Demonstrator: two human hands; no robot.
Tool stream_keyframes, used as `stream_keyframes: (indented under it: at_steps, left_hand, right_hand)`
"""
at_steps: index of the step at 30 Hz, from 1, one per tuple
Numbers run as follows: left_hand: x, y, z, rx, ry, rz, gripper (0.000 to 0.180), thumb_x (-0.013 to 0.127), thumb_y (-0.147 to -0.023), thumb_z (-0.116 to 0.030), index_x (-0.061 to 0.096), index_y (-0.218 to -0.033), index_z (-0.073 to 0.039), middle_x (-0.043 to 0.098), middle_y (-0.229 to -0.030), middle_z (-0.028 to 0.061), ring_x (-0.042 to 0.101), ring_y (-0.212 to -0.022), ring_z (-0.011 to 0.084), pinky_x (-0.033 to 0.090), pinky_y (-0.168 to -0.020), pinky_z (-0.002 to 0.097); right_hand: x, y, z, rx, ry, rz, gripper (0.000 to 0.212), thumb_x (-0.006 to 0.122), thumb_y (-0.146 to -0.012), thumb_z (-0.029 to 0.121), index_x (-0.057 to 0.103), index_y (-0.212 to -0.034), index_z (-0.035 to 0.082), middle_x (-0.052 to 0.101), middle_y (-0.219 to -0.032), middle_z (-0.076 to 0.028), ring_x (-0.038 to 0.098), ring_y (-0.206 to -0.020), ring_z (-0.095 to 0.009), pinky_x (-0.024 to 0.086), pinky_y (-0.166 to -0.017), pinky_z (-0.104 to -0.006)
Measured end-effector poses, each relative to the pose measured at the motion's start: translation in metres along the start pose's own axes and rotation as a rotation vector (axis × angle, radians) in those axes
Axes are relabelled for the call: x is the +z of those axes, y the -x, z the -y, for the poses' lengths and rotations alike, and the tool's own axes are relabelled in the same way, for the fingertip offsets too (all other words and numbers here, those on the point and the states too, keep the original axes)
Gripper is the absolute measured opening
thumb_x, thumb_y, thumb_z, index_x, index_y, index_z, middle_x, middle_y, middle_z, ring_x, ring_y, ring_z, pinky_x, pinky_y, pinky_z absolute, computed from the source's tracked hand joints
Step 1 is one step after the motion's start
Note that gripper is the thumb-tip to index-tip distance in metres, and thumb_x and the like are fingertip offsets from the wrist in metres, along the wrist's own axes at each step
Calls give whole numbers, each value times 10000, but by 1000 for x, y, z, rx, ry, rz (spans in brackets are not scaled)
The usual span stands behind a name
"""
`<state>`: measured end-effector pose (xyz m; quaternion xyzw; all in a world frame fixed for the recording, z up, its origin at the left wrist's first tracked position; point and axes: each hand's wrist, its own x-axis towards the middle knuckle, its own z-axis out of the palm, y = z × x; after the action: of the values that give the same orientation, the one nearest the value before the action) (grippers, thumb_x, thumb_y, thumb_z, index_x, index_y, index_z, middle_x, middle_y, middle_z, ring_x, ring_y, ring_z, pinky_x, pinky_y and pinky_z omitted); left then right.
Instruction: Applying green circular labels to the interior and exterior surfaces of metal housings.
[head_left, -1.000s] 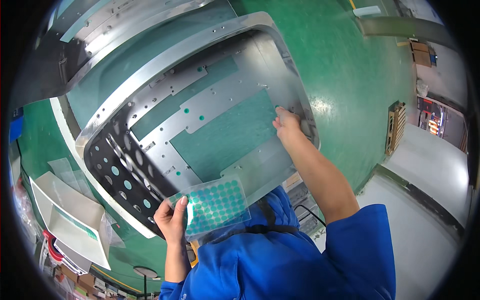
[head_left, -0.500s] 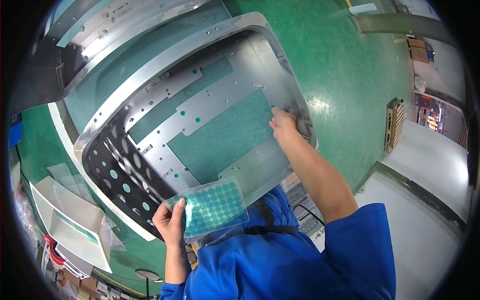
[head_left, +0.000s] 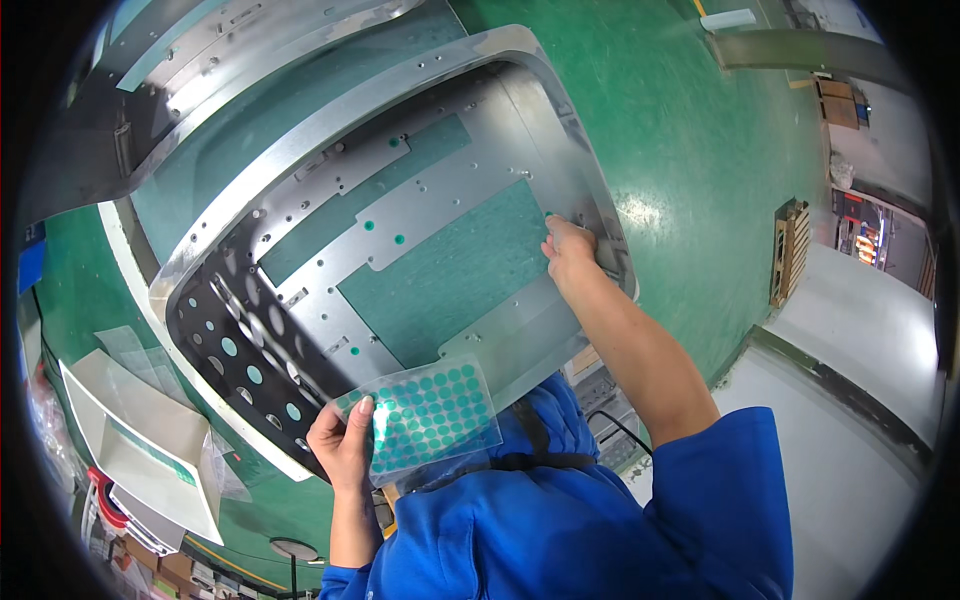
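My left hand [head_left: 341, 440] pinches the left edge of a clear sheet of round green stickers [head_left: 436, 412], thumb on top, in front of my body. Before me is a large metal housing [head_left: 410, 195] with a raised rim, rectangular cut-outs and small studs. Several green dots are stuck on its inner plate. My right hand [head_left: 572, 243] reaches inside the housing at its right side, fingers curled with the tips against the metal. A green round sticker [head_left: 549, 214] shows right at the index fingertip; the fingers partly hide the spot.
Another metal housing [head_left: 230, 70] stands beyond at the upper left. A white bin-like box [head_left: 140, 440] and clear plastic bags lie at the lower left. On the right are a wooden pallet [head_left: 789, 252] and pale panels [head_left: 850, 320]. The floor [head_left: 690, 170] is green.
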<state>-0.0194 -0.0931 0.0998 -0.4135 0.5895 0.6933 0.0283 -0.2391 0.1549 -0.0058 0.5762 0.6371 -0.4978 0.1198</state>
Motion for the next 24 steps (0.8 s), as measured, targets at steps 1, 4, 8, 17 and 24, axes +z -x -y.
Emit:
stream_keyframes:
  at_steps: [1, 4, 8, 17, 24]
  left_hand:
    - [0, 0, 0, 0, 1, 1, 108, 658, -751, -95, 618, -769, 4, 544, -643, -37, 429, -570, 29, 330, -527, 165]
    - [-1, 0, 1, 2, -2, 3, 109, 657, -753, -97, 616, -764, 3, 539, -638, -38, 425, -569, 29, 328, -524, 166]
    - [-2, 1, 1, 0, -8, 5, 110, 657, -754, -97, 612, -757, 3, 532, -631, -36, 416, -561, 30, 324, -518, 167]
    - [0, 3, 1, 12, 37, -8, 102, 654, -753, -79, 600, -737, 6, 520, -627, -38, 407, -553, 26, 315, -502, 169]
    - [-2, 3, -1, 55, 13, 8, 91, 648, -755, -74, 603, -749, 5, 520, -618, -42, 414, -552, 22, 317, -505, 160]
  right_hand:
    - [0, 0, -1, 0, -3, -4, 253, 634, -739, 92, 565, -976, 34, 528, -984, -65, 492, -832, -170, 438, -734, -298]
    - [1, 3, -1, -16, 5, -15, 224, 617, -741, 82, 584, -959, 42, 550, -948, -53, 504, -799, -165, 431, -720, -291]
    - [2, 9, 0, -22, -6, -15, 198, 574, -767, 60, 588, -964, 45, 554, -928, -42, 510, -786, -154, 430, -721, -278]
    - [-3, 19, -15, -237, 112, 58, 326, 435, -801, 20, 513, -1118, 25, 529, -1112, -100, 494, -1030, -183, 374, -871, -278]
    - [-9, 39, -11, -443, 498, 137, 518, 406, -755, -36, 319, -1264, -3, 395, -1237, -149, 390, -1146, -251, 324, -939, -305]
